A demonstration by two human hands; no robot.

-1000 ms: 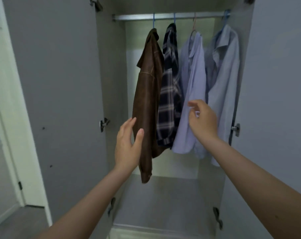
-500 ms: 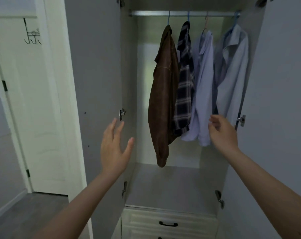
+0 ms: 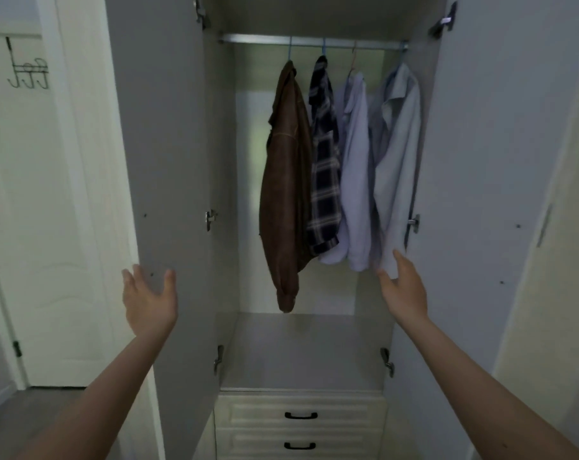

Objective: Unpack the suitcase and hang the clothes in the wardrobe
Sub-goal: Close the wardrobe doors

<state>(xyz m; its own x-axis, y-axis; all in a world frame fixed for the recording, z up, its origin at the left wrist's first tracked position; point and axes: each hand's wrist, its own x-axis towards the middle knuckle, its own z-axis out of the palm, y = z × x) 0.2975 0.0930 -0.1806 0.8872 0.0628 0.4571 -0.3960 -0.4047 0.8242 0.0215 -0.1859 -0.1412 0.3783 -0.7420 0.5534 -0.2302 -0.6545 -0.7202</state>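
Brown leather catches the eye first: a jacket [image 3: 286, 194] hangs leftmost on the metal rail [image 3: 311, 39] in the upper middle of the frame, inside the open wardrobe [image 3: 301, 346]. Just right of it hang a dark plaid shirt [image 3: 324, 167], a pale lilac shirt [image 3: 356, 180] and a light blue-grey shirt [image 3: 396, 167], each overlapping the next so that only narrow strips of the middle two show. The hangers are hidden but for their hooks over the rail.

The left hand [image 3: 149, 302], at lower left, is raised with fingers spread and holds nothing; it stands in front of the inner face of the left door [image 3: 162, 144], and contact cannot be told. The right hand [image 3: 402, 288], right of centre, is likewise spread and empty, overlapping the hem of the blue-grey shirt and the edge of the right door [image 3: 474, 161]; whether it touches either is unclear. Both forearms run off the bottom edge.

Below the shelf floor, two cream drawers [image 3: 299, 426] with black handles are cut by the bottom edge. At upper left a wire hook rack [image 3: 28, 69] hangs on a white room door [image 3: 32, 210]. No suitcase shows.
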